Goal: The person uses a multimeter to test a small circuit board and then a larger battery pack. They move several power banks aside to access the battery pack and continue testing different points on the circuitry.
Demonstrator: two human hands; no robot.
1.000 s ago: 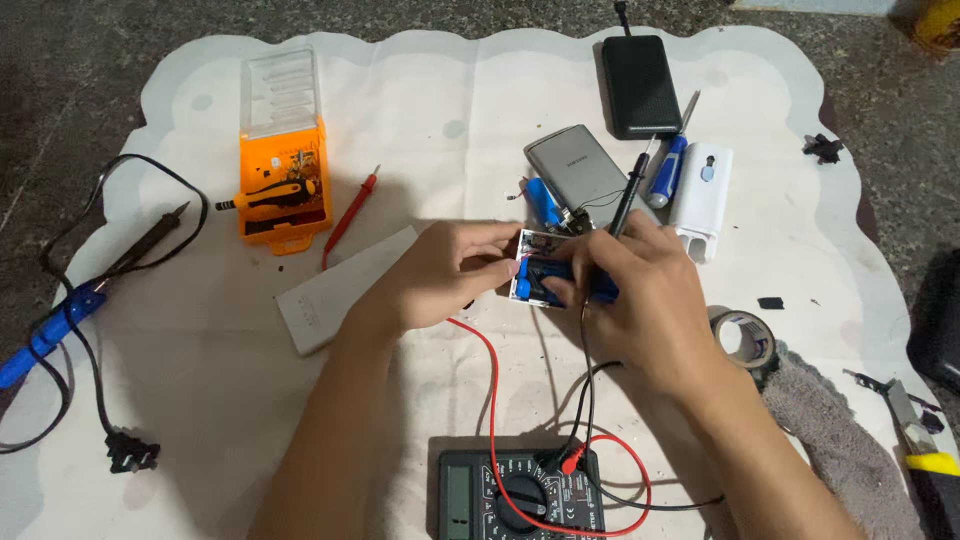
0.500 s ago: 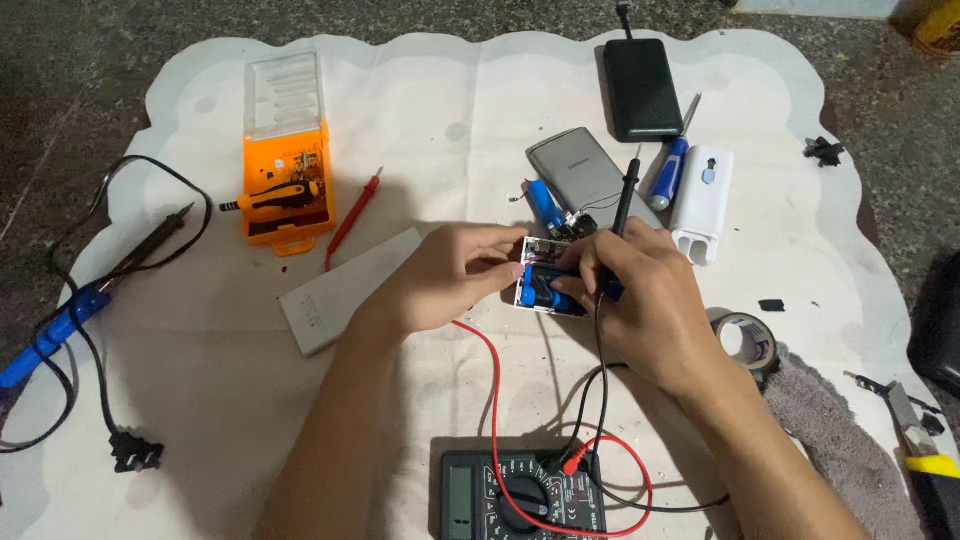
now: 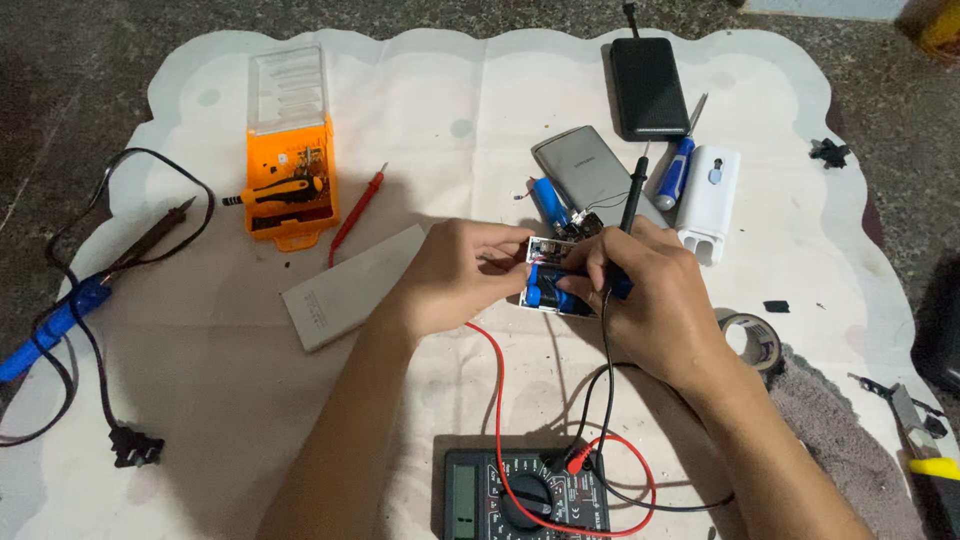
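Head view shows our left hand (image 3: 455, 275) gripping the small white battery case (image 3: 548, 290) at mid-cloth (image 3: 420, 110), while our right hand (image 3: 640, 300) pinches the black probe (image 3: 630, 205) against it. If the tip slides across both blue cells, we judge it could short them; the red lead (image 3: 492, 400) could snag the meter (image 3: 525, 495).

– From my remote seat, the multimeter (image 3: 527, 495) was cut off by the bottom edge.
– And above it?
– My hands hid most of the white battery case (image 3: 556, 283); probe tips unseen.
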